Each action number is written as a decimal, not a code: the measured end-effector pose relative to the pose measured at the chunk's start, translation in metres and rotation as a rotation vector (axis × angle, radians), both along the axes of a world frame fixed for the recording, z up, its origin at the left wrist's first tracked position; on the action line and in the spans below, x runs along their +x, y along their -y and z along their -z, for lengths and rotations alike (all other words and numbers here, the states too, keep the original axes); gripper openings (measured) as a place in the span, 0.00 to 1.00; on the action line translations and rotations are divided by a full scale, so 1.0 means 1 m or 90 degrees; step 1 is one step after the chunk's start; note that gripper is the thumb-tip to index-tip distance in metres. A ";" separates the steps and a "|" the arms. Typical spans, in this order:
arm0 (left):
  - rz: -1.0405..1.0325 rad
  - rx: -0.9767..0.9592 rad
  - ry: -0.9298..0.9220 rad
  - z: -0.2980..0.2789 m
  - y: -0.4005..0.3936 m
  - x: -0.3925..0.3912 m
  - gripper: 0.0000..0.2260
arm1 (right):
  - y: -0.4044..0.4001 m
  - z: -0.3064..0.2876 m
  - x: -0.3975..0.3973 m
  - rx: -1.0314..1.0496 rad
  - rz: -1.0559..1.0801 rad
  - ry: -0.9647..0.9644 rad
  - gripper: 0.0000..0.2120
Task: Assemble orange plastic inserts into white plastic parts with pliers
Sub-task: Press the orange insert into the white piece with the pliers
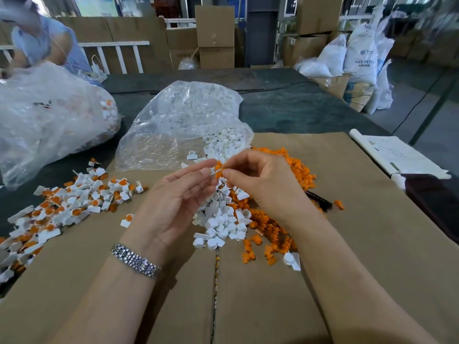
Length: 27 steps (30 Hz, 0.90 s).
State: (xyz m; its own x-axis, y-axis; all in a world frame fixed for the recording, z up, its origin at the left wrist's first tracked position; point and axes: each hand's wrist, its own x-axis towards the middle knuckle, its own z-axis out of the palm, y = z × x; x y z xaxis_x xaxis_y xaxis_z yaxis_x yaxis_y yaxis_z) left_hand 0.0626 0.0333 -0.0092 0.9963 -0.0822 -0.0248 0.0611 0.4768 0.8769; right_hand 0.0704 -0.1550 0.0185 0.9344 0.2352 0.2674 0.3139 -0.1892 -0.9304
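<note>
A: What's in the grip?

B: The right hand pinches an orange insert at its fingertips. The left hand is half-closed; its fingertips meet the same spot, probably on a white part there, though I can't tell.

A: How to seat it well?

B: Line it up squarely, press straight. The dark thing, likely the pliers, lies just right of the right hand. Loose white parts and inserts are piled below, finished ones at left.
</note>
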 end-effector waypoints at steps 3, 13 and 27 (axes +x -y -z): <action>0.020 -0.012 -0.011 -0.001 0.002 -0.002 0.10 | -0.001 -0.001 0.000 0.006 0.013 0.016 0.03; -0.112 0.197 0.120 -0.003 0.012 -0.011 0.07 | -0.003 0.001 -0.002 -0.073 0.055 0.074 0.02; -0.045 0.008 0.075 -0.005 0.010 -0.008 0.08 | 0.000 -0.005 -0.005 0.021 -0.040 0.016 0.08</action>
